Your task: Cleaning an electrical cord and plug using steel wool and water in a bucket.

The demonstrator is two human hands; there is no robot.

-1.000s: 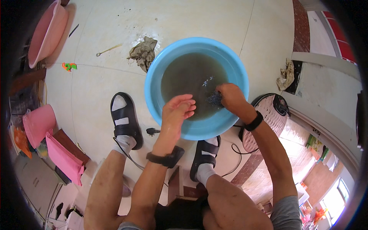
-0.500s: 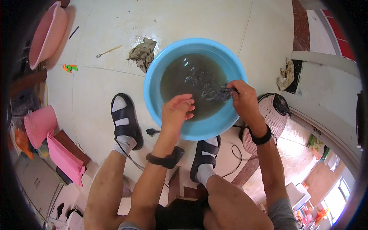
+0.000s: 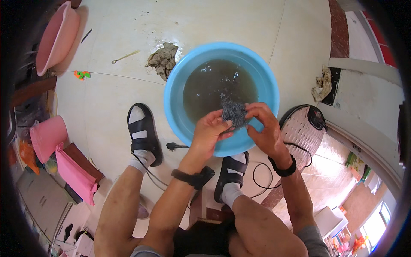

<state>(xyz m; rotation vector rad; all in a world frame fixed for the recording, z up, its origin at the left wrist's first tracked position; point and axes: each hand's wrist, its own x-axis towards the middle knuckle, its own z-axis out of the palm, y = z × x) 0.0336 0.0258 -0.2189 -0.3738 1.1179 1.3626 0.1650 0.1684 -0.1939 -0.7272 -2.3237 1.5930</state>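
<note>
A dark grey mesh scouring pad (image 3: 233,113), wet and spread out, is between my hands above the near part of a light blue basin (image 3: 267,81). Murky grey-brown water (image 3: 207,88) with a few bubbles fills the basin's bottom. My left hand (image 3: 209,133) grips the pad's left edge, thumb on top and fingers beneath. At its right edge, my right hand (image 3: 266,130) pinches the mesh with curled fingers. Both hands are over the basin's near right side, clear of the water.
A crumpled wet rag (image 3: 163,60) lies left of the basin, near a thin stick (image 3: 125,56) and a green-orange toy (image 3: 82,75). A woven pink fan-like appliance (image 3: 303,128) with a black cord stands at right. Pink tubs (image 3: 58,40) line the left. My sandalled feet flank the near side.
My right hand has drawn the pad out of the water and toward me. My left hand, empty before, has moved right and taken hold of its other edge.
</note>
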